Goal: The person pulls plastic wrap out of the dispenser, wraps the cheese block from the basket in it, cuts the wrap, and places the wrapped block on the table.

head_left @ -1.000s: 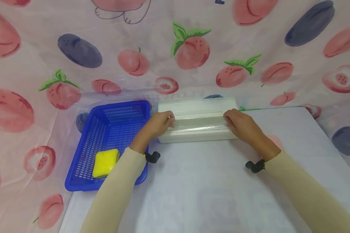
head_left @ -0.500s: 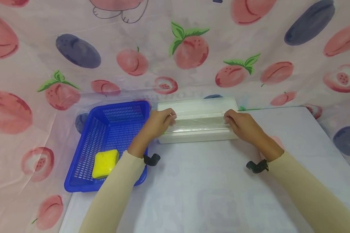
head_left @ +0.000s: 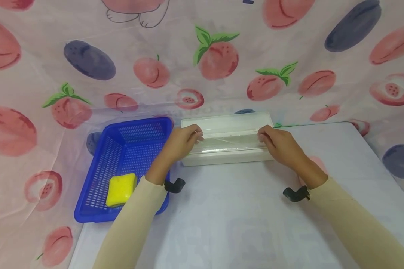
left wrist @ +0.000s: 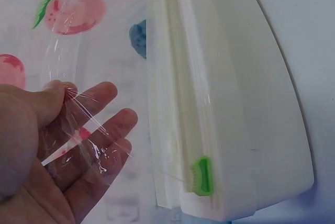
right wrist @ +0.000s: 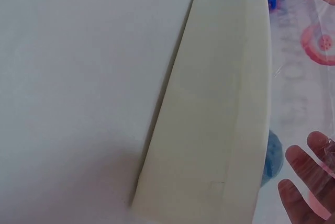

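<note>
A long white cling film dispenser (head_left: 229,157) lies at the back of the table, its pale lid (head_left: 226,121) raised behind it. Clear cling film (head_left: 230,142) stretches between my two hands over the dispenser. My left hand (head_left: 181,144) pinches the film's left corner between thumb and index finger. In the left wrist view, the other fingers spread behind the crinkled film. A green slide cutter (left wrist: 204,176) sits at the dispenser's left end. At the right end, my right hand (head_left: 282,146) pinches the film's other corner; the right wrist view cuts its fingers (right wrist: 311,174) off at the edge.
To the left stands a blue plastic basket (head_left: 97,175) holding a yellow sponge (head_left: 121,189); my left forearm passes over its right side. Behind the white-covered table (head_left: 235,224) hangs a fruit-patterned cloth (head_left: 222,93), close to the dispenser's back.
Both hands stay nearly where they were, still pinching the film. The left hand has lifted very slightly, and a bit of green now shows beneath it. The view has shifted a little.
</note>
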Available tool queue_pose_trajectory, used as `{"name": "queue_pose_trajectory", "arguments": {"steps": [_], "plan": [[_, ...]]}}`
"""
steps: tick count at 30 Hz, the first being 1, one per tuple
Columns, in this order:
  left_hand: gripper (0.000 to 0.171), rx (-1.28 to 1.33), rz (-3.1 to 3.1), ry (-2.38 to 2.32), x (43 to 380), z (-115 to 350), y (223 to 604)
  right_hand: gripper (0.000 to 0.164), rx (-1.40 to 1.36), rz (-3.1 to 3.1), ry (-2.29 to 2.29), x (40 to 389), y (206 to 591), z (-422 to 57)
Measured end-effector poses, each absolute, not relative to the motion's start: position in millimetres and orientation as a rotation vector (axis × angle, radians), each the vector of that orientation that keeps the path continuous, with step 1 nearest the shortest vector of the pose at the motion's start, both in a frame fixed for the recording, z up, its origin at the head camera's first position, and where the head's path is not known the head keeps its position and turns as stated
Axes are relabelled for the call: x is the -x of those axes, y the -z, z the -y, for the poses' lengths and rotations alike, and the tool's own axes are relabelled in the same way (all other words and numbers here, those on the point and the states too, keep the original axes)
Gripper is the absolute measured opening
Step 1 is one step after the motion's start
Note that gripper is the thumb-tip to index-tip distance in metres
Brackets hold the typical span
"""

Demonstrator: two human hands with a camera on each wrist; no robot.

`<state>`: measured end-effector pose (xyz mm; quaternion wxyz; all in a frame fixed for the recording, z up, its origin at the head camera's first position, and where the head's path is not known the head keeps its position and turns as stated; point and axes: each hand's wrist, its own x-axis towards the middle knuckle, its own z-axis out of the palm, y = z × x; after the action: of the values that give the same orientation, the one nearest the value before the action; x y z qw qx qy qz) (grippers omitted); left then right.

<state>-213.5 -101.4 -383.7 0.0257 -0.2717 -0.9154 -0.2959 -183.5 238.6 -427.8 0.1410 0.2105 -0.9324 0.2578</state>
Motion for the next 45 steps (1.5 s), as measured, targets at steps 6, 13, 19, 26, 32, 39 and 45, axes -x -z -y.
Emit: {"name": "queue_pose_trajectory", "arguments": {"steps": [6,13,19,26,32,39,45], "plan": [[0.019,0.795,2.839,0.945,212.2,102.0,380.2,0.010,-0.611,2.657,-0.740,181.7,421.3,-239.5],[0.019,0.751,2.807,0.971,209.9,101.5,372.0,0.011,-0.650,2.602,-0.724,181.1,413.4,-239.5],[0.017,0.766,2.723,0.986,208.6,100.6,366.8,0.011,-0.660,2.574,-0.716,178.9,405.5,-237.9],[0.017,0.787,2.637,0.945,205.8,100.7,359.5,0.011,-0.679,2.559,-0.710,174.4,396.6,-238.2],[0.017,0.779,2.589,0.923,203.7,100.9,356.9,0.011,-0.691,2.525,-0.705,171.1,389.8,-238.2],[0.015,0.786,2.488,0.916,200.3,100.6,352.1,0.012,-0.687,2.510,-0.731,165.2,381.0,-236.6],[0.015,0.773,2.447,0.923,197.0,101.2,346.3,0.013,-0.668,2.499,-0.750,159.2,373.3,-235.9]]}}
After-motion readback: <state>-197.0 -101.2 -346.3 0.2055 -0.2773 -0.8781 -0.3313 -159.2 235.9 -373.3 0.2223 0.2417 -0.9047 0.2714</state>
